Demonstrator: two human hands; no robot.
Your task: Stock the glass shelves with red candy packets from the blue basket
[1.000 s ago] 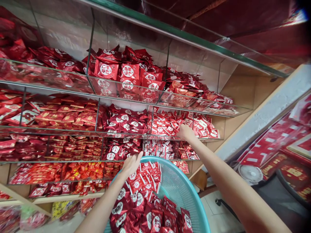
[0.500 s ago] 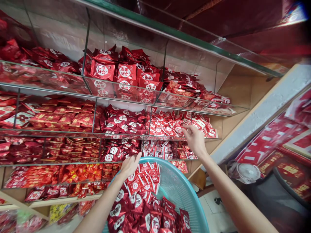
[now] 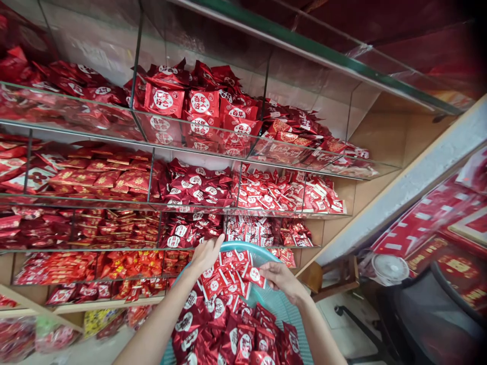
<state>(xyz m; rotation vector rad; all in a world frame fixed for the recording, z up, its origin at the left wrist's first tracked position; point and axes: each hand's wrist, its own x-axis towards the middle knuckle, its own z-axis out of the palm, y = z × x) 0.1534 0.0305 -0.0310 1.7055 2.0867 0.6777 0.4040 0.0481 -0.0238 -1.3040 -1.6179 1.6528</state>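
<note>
A teal plastic basket (image 3: 300, 309) at the bottom middle holds dark red packets (image 3: 230, 332) with white ovals and brighter red-and-white packets (image 3: 216, 284). My left hand (image 3: 206, 255) is closed on the basket's far left rim; its lower fingers are hidden. Over the basket's right side, my right hand (image 3: 283, 279) pinches one small red-and-white packet (image 3: 254, 276) between thumb and fingers. That packet is right beside the brighter ones in the basket. Similar red-and-white packets (image 3: 262, 192) fill a compartment of the glass-fronted shelf ahead.
Glass dividers and front panels (image 3: 198, 207) split the shelves into compartments of red packets. A glass shelf edge (image 3: 304, 43) crosses above. To the right are a wooden side panel (image 3: 380, 203), a dark mesh chair (image 3: 429, 314) and a round clear container (image 3: 390, 268).
My right hand has come down from the red-and-white packets on the shelf to the basket, bringing a packet. My left hand stays at the rim. The view has shifted slightly.
</note>
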